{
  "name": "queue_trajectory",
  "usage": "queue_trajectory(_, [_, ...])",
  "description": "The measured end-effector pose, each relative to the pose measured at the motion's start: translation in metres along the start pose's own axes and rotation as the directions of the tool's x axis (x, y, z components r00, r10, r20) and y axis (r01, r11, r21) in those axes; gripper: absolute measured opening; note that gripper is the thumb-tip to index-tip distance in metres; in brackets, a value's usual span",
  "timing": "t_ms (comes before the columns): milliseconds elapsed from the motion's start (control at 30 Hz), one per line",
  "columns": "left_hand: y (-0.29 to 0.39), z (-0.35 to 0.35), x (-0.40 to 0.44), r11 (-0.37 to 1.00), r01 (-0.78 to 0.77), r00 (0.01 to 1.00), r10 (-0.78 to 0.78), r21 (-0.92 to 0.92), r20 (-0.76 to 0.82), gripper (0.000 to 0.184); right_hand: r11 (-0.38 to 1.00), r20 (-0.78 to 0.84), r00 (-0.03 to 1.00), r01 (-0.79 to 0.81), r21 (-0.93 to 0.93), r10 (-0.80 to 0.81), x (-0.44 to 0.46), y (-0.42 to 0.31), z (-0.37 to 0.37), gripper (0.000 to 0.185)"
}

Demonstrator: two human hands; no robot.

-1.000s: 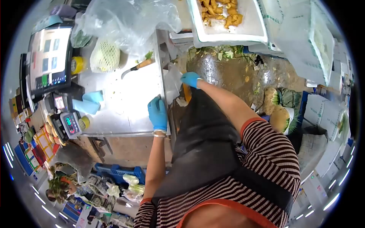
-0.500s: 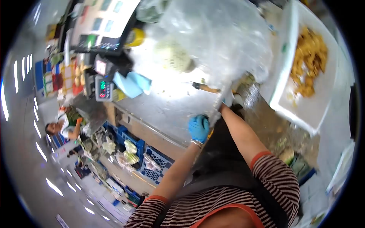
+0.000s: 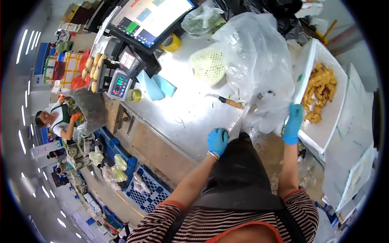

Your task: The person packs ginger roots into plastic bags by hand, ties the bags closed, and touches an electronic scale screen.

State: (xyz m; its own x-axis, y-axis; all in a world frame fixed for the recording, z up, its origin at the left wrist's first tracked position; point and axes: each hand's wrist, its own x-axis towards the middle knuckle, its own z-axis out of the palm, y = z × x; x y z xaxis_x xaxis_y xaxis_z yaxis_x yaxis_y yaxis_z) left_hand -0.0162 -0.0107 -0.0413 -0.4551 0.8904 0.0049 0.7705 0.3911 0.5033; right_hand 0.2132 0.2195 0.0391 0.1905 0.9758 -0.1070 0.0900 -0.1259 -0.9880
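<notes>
My left hand (image 3: 217,141), in a blue glove, rests at the near edge of the metal table (image 3: 182,125). Its fingers are curled; what they may hold is hidden. My right hand (image 3: 293,125), gloved in blue too, is at the near side of a white foam box (image 3: 330,139), its fingers stretched up along the wall. Pieces of ginger (image 3: 320,89) lie in that box. Between the hands, a curved knife with a wooden handle (image 3: 231,103) lies on the table. Beyond it are a clear plastic bag (image 3: 259,56) and a roundish item in pale netting (image 3: 207,65).
A scale (image 3: 120,85), a monitor (image 3: 150,18), tape rolls (image 3: 171,42) and blue sheets (image 3: 156,86) stand at the table's left. Blue crates (image 3: 148,190) with bagged vegetables are on the floor. A co-worker (image 3: 60,117) handles greens at far left.
My right hand has moved right from the table's near edge to the foam box. My left hand stays close to the table edge. The view has shifted and sharpened.
</notes>
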Motion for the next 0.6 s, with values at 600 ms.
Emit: queue_trajectory(600, [0.152, -0.11, 0.026, 0.765, -0.045, 0.952, 0.228, -0.643, 0.205, 0.046, 0.934, 0.654, 0.75, 0.298, -0.198, -0.101, -0.122, -0.127, -0.04, 0.026])
